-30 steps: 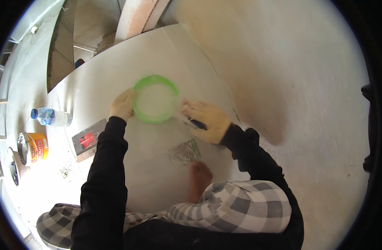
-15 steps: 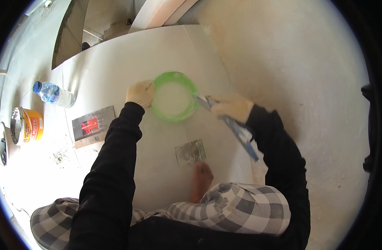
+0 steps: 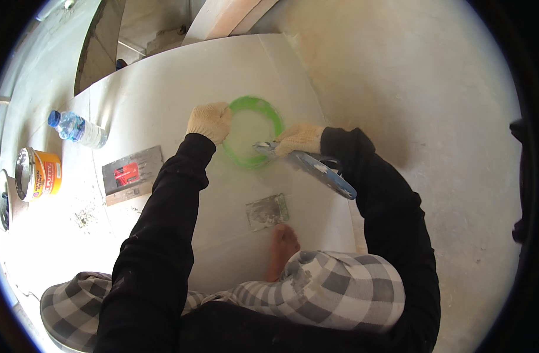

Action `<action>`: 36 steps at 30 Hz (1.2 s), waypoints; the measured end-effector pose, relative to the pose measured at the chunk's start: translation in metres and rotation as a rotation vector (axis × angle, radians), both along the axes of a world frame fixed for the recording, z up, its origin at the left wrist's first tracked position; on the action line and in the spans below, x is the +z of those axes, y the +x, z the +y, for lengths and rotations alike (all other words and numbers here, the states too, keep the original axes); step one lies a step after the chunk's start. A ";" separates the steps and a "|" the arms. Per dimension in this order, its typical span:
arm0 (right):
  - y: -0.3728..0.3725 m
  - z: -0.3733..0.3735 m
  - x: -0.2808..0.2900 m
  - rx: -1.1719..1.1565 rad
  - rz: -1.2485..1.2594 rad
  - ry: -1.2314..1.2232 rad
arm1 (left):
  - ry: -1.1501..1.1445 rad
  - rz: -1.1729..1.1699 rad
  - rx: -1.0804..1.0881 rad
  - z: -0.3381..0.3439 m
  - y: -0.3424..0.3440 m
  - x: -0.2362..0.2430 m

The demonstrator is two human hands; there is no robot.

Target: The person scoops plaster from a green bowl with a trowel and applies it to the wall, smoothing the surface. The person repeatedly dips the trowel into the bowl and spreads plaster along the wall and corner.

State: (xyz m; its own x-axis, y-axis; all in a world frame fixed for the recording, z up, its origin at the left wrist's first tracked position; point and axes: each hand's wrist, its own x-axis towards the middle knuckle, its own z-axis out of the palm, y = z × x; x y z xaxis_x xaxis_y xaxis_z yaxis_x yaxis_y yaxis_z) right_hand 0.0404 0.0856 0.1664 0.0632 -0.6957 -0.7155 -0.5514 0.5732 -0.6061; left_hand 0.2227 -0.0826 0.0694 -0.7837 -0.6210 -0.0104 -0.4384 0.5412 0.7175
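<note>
A round green tub [image 3: 279,120] with pale white contents stands on the white surface in front of me. At its left rim is my left hand [image 3: 209,122], in a cream knitted glove, its fingers closed on the edge. My right hand [image 3: 299,140], gloved alike, is closed around a long blue-grey tool smeared with white [image 3: 325,173]. One end of this tool reaches over the tub's right side; the other slants back toward my right forearm. Its exact kind I cannot make out.
Left of my left arm lies a flat metal plate with a red patch [image 3: 146,167]. Beyond it are a water bottle [image 3: 81,129] and an orange putty bucket [image 3: 53,173]. A thin smeared square [image 3: 263,213] lies by my bare foot [image 3: 283,247]. A wall [image 3: 446,147] rises at right.
My right hand has moved slightly left and the tool has turned flatter, its near end now over the tub. The tub and my left hand have shifted slightly right.
</note>
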 end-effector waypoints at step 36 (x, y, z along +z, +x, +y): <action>0.052 0.210 -0.055 -0.517 0.924 0.276 | -0.443 -0.162 0.003 0.065 0.122 -0.062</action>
State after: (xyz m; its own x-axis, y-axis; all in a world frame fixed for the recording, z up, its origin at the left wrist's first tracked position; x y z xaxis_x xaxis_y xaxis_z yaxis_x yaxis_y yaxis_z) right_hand 0.0926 0.2958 0.1118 -0.8318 -0.2924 -0.4719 -0.3811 0.9188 0.1025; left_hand 0.3442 -0.0174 0.0070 -0.7919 -0.5957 0.1340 -0.5280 0.7783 0.3398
